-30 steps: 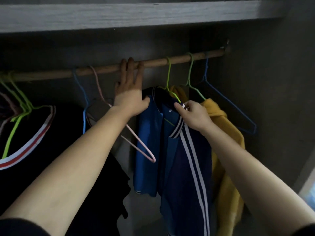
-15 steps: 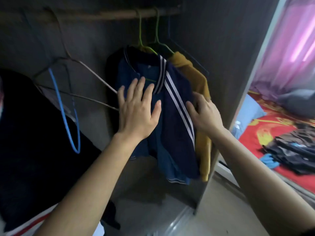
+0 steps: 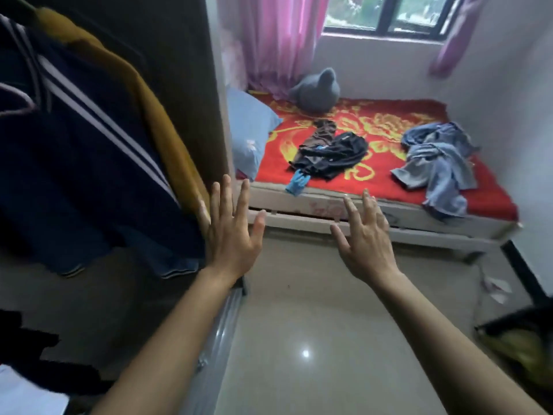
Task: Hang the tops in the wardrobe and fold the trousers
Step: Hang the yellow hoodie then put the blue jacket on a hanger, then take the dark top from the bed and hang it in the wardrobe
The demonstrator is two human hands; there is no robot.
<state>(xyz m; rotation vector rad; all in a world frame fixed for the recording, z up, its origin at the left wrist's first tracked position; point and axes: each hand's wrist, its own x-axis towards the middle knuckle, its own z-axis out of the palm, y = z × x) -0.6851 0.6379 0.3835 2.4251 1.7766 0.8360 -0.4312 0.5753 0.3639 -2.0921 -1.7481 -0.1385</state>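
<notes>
Empty grip: left hand (image 3: pixel 230 235) and right hand (image 3: pixel 368 239) hold nothing, fingers straight and spread.
White-striped navy jacket (image 3: pixel 89 151) hangs in the wardrobe (image 3: pixel 185 85) against a mustard top (image 3: pixel 143 94); crumpled dark garments (image 3: pixel 332 154) and a limp pale blue garment (image 3: pixel 437 166) lie on the red patterned blanket (image 3: pixel 389 115).

Tops (image 3: pixel 77 163) in the wardrobe (image 3: pixel 182 73) at left; ahead, a bed (image 3: pixel 302 202) with pillow (image 3: pixel 250 130) and two clothes heaps (image 3: pixel 332 154) on it.

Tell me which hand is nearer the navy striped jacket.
Left. The left hand is right beside the jacket, at its lower right edge; the right hand is farther right, before the bed.
</notes>
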